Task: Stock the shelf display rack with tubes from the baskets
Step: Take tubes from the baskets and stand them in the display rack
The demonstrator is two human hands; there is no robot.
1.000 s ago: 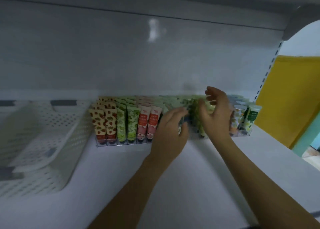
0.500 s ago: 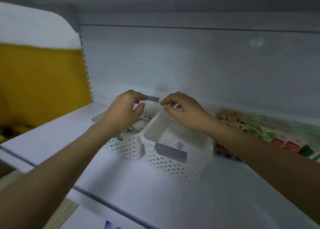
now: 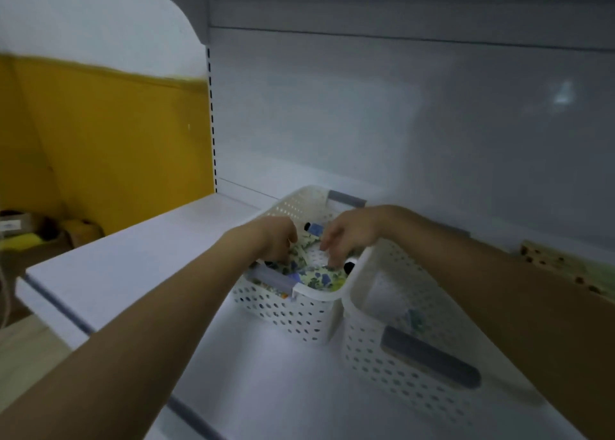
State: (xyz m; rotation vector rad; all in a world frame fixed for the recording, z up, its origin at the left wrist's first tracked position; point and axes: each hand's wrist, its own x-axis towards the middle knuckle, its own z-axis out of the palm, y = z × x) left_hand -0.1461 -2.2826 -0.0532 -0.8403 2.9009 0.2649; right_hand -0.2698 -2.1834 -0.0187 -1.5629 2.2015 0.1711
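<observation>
Head camera is looking down along two bare forearms at a white shelf (image 3: 133,266) with a smooth, faintly glossy surface. Two white plastic baskets are sitting side by side on it, touching, both with rounded corners and walls pierced by rows of small oval holes. The left basket (image 3: 283,309) is carrying a flat grey handle strip (image 3: 271,278) on its near rim, and the right basket (image 3: 376,356) is showing a longer grey strip (image 3: 429,356) on its near wall.

The tubes (image 3: 319,278) are lying loose in a heap inside the left basket: soft, flattened, pale with a blue and green flower print, one ending in a round black cap (image 3: 349,267).

The left hand (image 3: 278,236) is hanging over the near left part of that basket with its fingers curling down out of sight behind the knuckles, so I cannot tell whether it is holding anything. The right hand (image 3: 349,233) is hovering beside it, its fingers (image 3: 327,249) pointing down, loosely spread and blurred, their tips just among the tubes with no grip showing.

At the far right, the display rack (image 3: 559,263) is peeking out behind the right forearm, its tubes printed with brown spots. A matte yellow panel (image 3: 109,146) is standing left of the shelf's pale, shiny back wall (image 3: 366,123).
</observation>
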